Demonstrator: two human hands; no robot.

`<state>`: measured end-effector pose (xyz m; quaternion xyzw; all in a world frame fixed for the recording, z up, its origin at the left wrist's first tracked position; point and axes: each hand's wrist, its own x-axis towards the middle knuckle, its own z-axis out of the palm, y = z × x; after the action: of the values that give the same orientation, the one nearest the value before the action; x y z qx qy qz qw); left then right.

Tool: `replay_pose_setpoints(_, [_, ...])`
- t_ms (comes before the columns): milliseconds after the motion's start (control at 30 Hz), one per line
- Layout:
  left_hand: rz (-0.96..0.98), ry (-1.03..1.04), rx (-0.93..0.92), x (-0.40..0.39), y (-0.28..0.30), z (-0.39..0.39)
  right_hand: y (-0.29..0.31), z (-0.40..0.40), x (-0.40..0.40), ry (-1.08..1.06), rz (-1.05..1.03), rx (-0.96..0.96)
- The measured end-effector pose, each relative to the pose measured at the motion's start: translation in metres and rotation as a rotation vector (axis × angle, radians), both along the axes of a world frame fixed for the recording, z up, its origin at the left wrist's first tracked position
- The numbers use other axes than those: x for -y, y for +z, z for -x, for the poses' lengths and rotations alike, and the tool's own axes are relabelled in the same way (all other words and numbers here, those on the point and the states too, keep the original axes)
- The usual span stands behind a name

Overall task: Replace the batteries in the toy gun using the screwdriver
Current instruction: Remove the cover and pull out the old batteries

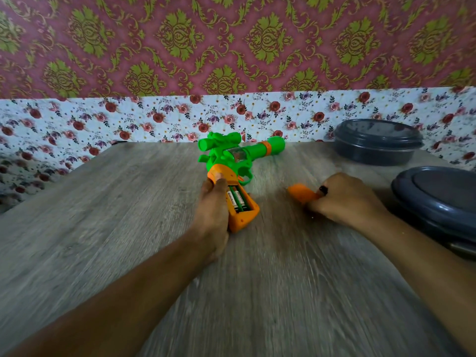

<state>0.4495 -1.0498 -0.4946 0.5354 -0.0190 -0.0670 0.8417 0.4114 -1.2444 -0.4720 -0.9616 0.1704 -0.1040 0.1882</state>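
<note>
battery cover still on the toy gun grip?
No: the orange cover is off, held in the right hand on the table, and the batteries lie exposed in the toy gun grip.

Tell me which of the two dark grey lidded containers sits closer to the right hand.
The near dark grey round plastic container at the right edge, beside the right hand. The other grey container stands farther back by the floral wall.

Both bare forearms reach forward from the lower corners, converging toward the middle. The left hand (pixel 212 210) lies knuckles-up, its thumb pressed forward and its fingers wrapped out of sight in a grip. The right hand (pixel 345 199) sits further right, well apart from the left, back upward, fingers curled under in a closed grip.
</note>
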Motion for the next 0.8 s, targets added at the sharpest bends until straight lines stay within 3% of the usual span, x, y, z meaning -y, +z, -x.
replay_pose_setpoints(233, [-0.066, 0.009, 0.067, -0.002, 0.000, 0.001, 0.004, -0.002, 0.005, 0.020, 0.023, -0.035])
replay_pose_setpoints(367, [-0.082, 0.020, 0.084, -0.003, -0.001, -0.001, 0.012, 0.000, 0.005, 0.045, -0.052, 0.185])
replay_pose_setpoints(500, [-0.111, 0.026, 0.079, -0.002, -0.001, 0.000, 0.019, 0.009, -0.010, 0.158, -0.277, 0.369])
replay_pose_setpoints(600, [-0.054, 0.009, 0.071, 0.001, 0.002, 0.004, 0.021, 0.011, -0.026, 0.205, -0.176, 0.417])
replay_pose_setpoints(633, [-0.057, 0.012, 0.073, 0.001, 0.002, 0.005, 0.024, 0.011, -0.033, 0.230, -0.232, 0.415])
replay_pose_setpoints(733, [-0.092, 0.021, 0.095, 0.003, 0.004, 0.006, 0.035, 0.009, -0.055, 0.379, -0.757, 0.373])
replay_pose_setpoints(800, [-0.096, 0.015, 0.090, 0.001, 0.005, 0.008, 0.039, 0.005, -0.069, 0.451, -0.928, 0.373])
